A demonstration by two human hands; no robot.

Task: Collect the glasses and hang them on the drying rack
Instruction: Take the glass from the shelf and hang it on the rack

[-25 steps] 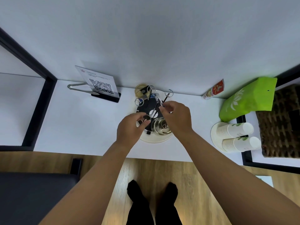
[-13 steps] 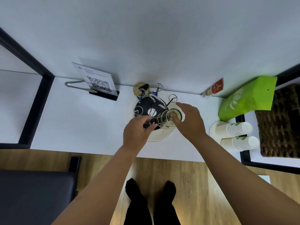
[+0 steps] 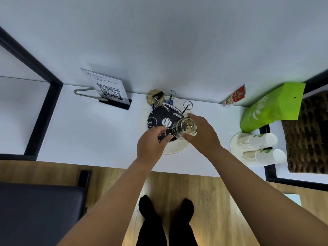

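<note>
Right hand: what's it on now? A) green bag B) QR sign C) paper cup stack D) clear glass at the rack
D: the right hand curls round the clear glass over the drying rack, well apart from cups, bag and sign.

Black-based drying rack (image 3: 164,119) on a cream tray (image 3: 174,149) — lime-green bag (image 3: 271,108), brown woven basket (image 3: 307,132), white table (image 3: 88,132).

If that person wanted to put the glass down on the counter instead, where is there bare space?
The widest bare patch of counter lies between the QR sign and the round tray. A smaller one sits between the tray and the paper cups. The rack itself is crowded with both hands.
</note>
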